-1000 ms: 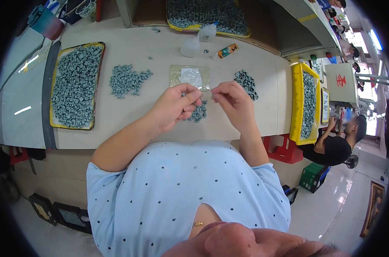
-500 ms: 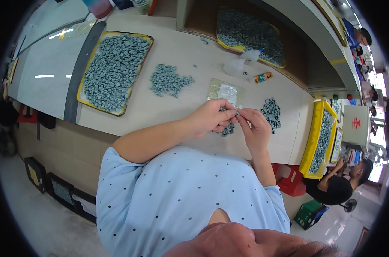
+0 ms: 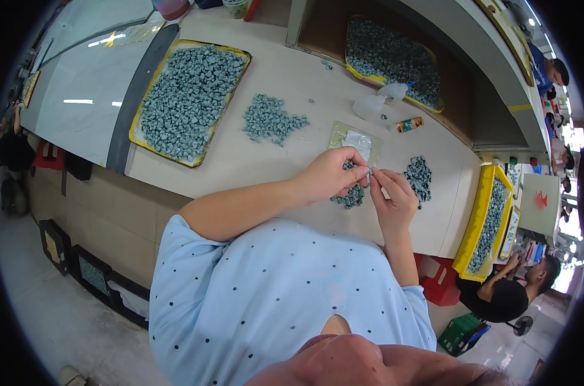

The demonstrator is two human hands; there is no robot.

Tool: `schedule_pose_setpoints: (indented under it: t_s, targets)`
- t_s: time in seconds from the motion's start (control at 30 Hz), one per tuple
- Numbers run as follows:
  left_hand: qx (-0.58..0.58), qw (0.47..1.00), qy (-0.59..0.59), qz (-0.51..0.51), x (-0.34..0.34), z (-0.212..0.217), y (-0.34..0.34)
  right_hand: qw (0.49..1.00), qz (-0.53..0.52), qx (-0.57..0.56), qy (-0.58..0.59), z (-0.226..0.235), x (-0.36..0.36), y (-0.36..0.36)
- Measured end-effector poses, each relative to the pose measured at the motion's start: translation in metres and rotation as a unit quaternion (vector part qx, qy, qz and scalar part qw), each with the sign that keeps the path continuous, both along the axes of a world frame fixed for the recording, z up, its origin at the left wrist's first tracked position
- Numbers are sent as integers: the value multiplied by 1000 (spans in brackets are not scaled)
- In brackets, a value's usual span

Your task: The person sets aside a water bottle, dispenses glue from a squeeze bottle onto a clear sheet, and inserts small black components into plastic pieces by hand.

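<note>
My left hand (image 3: 337,176) and my right hand (image 3: 397,196) meet in front of my chest. Fingertips of both pinch a small pale grey piece (image 3: 370,172) between them; its exact kind is too small to make out. Under and behind the fingers lies a pile of small grey-green pieces (image 3: 350,198), partly covered by my left hand. A second pile (image 3: 418,180) is just right of my right hand, and a looser pile (image 3: 272,120) lies farther left. Beyond my hands is a yellowish square pad (image 3: 339,133) with a white sheet (image 3: 358,143) on it.
A yellow-rimmed tray (image 3: 135,126) full of such pieces stands left; another tray (image 3: 361,76) is inside the shelf. Clear plastic bottles (image 3: 368,107) and a small orange-and-green tube (image 3: 409,124) lie beyond the pad. A yellow bin (image 3: 460,262) stands right, near a seated person (image 3: 507,293).
The view has shifted, so the table things appear farther right. My hands stay together at the fingertips, and the small piece between them now shows more plainly.
</note>
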State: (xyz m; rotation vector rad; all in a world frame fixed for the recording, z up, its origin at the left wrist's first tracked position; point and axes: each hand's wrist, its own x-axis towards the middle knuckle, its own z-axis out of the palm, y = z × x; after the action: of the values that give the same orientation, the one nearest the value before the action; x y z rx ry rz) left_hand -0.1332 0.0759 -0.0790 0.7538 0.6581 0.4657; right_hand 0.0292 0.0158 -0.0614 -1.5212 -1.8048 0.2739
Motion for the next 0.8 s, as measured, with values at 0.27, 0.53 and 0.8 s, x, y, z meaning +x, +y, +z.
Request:
schedule_pose_setpoints:
  t_s: [0.27, 0.53, 0.8]
  targets:
    - [32, 999, 18, 2, 34, -6, -3, 1000, 8, 8, 10, -7, 38, 3]
    - [-60, 992, 29, 106, 69, -17, 0, 982, 70, 92, -146, -29, 106, 25]
    - [-80, 987, 0, 142, 76, -23, 3, 955, 157, 75, -239, -38, 111, 30]
